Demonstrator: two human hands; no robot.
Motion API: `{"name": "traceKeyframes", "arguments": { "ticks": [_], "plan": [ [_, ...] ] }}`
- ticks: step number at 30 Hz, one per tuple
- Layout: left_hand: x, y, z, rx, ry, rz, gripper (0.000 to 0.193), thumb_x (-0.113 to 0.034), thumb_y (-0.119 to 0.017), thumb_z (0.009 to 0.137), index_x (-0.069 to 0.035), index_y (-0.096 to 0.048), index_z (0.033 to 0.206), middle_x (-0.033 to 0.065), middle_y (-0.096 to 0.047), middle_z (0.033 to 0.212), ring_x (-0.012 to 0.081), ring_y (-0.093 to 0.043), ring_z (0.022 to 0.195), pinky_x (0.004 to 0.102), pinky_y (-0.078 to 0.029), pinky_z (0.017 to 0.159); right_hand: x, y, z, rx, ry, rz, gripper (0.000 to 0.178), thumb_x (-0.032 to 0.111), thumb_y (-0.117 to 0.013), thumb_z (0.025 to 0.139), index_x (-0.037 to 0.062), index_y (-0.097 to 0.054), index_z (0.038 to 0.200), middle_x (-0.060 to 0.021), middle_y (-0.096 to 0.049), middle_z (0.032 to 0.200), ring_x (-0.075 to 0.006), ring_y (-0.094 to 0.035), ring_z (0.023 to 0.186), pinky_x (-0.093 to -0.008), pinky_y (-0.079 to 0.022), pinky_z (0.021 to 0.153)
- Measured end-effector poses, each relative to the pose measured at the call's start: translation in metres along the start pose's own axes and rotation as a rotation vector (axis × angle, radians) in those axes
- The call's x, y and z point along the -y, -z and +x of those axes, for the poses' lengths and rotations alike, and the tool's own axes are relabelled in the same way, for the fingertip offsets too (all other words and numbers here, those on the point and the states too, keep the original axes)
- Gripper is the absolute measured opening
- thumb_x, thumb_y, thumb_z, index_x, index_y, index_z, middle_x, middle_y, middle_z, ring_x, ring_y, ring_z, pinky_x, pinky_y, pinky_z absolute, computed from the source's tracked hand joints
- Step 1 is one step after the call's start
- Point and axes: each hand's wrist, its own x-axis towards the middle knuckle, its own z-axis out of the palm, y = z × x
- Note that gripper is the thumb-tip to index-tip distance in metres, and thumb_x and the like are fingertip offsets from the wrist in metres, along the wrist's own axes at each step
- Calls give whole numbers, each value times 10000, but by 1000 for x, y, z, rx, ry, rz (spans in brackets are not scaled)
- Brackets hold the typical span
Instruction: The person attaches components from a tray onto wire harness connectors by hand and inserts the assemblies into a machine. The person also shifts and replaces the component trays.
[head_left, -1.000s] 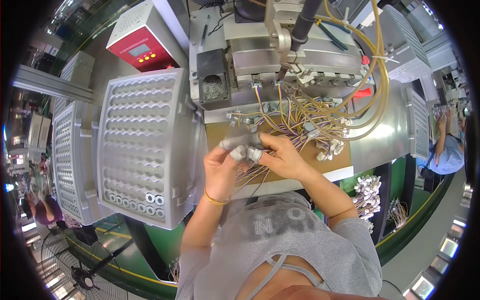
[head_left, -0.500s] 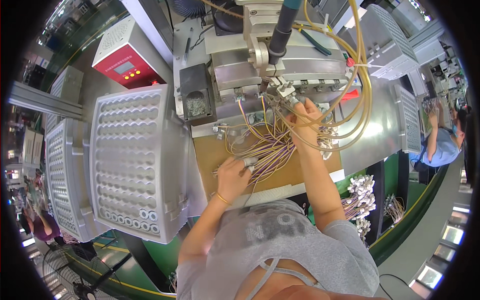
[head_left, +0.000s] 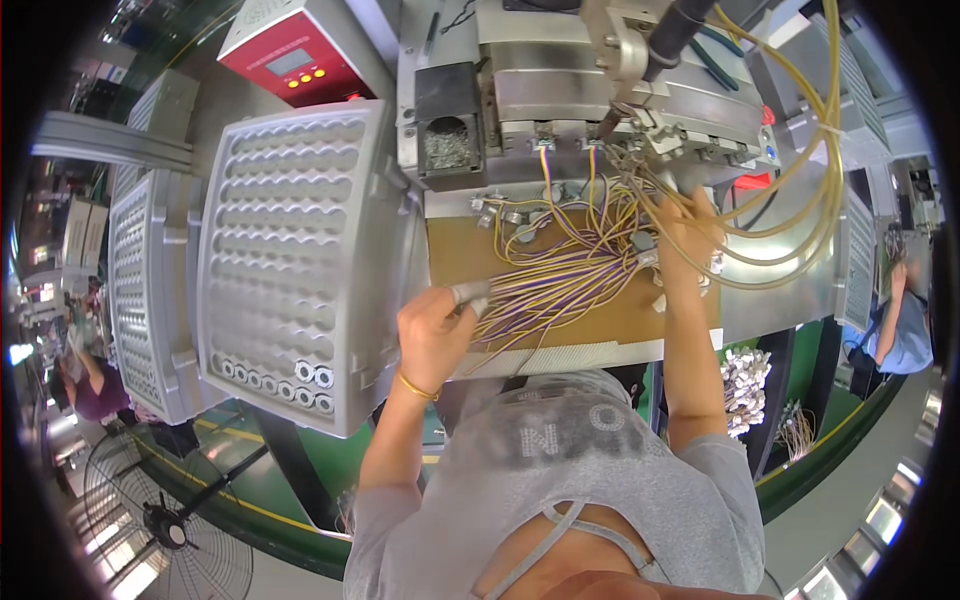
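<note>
Here, 2 hands flank 1 bundle of wires

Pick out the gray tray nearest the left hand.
The biggest-looking tray, directly left of the left hand; the other trays stand nearer the picture's edges.

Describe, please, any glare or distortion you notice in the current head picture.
Head view: white glare on the shiny silver metal tabletop at right; head view: fisheye distortion bows the edges of the large grey plastic scalloped tray, and corners go black.
</note>
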Motion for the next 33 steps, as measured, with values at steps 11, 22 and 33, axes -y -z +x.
{"name": "traceKeyframes", "arguments": {
  "ticks": [11, 22, 33],
  "plan": [
    [-6, 57, -27, -142, 277, -94, 302, -40, -622, 696, -1, -582, 992, 98, -627, 855, 177, -586, 788, 279, -447, 741, 19, -10, -57, 742, 504, -20, 205, 50, -623, 722, 0, -605, 920, -90, -559, 632, -175, -509, 496, -267, -389, 455],
    [31, 140, -88, -356, 336, 844, 269, -110, -611, 745, 13, -587, 983, 149, -606, 872, 259, -567, 818, 333, -440, 711, 37, 7, -42, 884, -29, 264, 139, 65, -563, 786, -16, -585, 897, -30, -590, 671, -73, -537, 589, -219, -433, 526],
    [-38, -11, -2, 129, 367, -1054, 328, 51, -527, 782, 21, -508, 1108, 83, -577, 957, 117, -554, 758, 220, -480, 587, 54, -6, -49, 688, 143, 269, 83, 44, -579, 732, -5, -590, 798, -11, -529, 578, -44, -460, 499, -204, -358, 443]
  ]
}}
